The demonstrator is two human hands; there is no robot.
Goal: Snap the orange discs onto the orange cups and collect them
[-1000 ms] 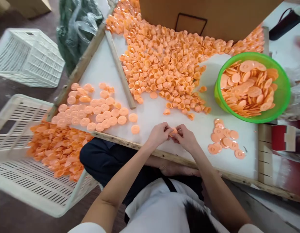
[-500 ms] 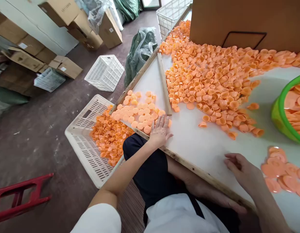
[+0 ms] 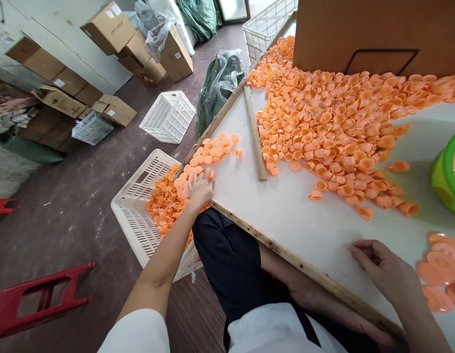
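My left hand (image 3: 201, 189) lies palm down with fingers spread on a cluster of orange plastic discs (image 3: 214, 149) at the table's left corner. Some discs under and beside it sit at the open edge above a white crate (image 3: 134, 208), which holds many orange cup-like pieces (image 3: 164, 198). Above the table's near right part, my right hand (image 3: 384, 264) hangs with curled fingers; whether anything is between them is hidden. Larger flat orange discs (image 3: 442, 264) lie to its right. A big heap of small orange cups (image 3: 334, 122) spreads over the far side of the table.
A wooden strip (image 3: 255, 135) divides the white tabletop (image 3: 286, 211), and a wooden rim (image 3: 271, 245) edges it. A green basin (image 3: 448, 171) stands at right, a cardboard box (image 3: 378, 34) behind the heap. On the floor are a white crate (image 3: 170, 117) and a red stool (image 3: 43, 299).
My left hand has moved left from the wooden strip to the table's corner, and the orange discs have shifted left with it toward the crate. My right hand has stayed nearly still.
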